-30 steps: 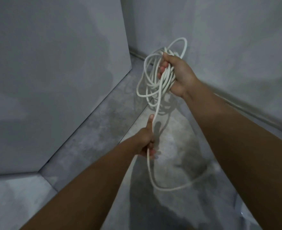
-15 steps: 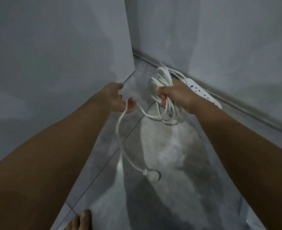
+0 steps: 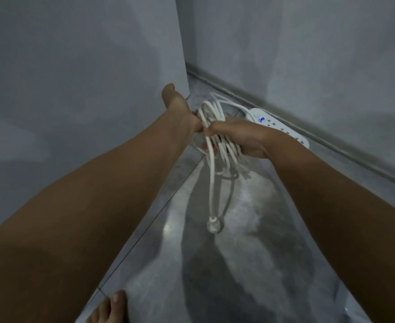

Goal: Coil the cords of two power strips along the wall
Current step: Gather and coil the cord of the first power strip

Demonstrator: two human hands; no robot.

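Left hand (image 3: 179, 113) reached coil (image 3: 211, 113) | right hand (image 3: 245, 136) grips, left seemingly | plug (image 3: 214, 226) hangs down

One long white plastic power strip (image 3: 282, 127), one bundled white cord (image 3: 209, 113), one round white plug (image 3: 214, 224); two hands, left hand (image 3: 180, 110), right hand (image 3: 240, 136); one bare foot (image 3: 109, 308).

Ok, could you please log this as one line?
right hand grips coiled cord | left hand at cord | plug hangs below | power strip on floor

Grey walls (image 3: 308, 43), glossy grey tiled floor (image 3: 250, 252)
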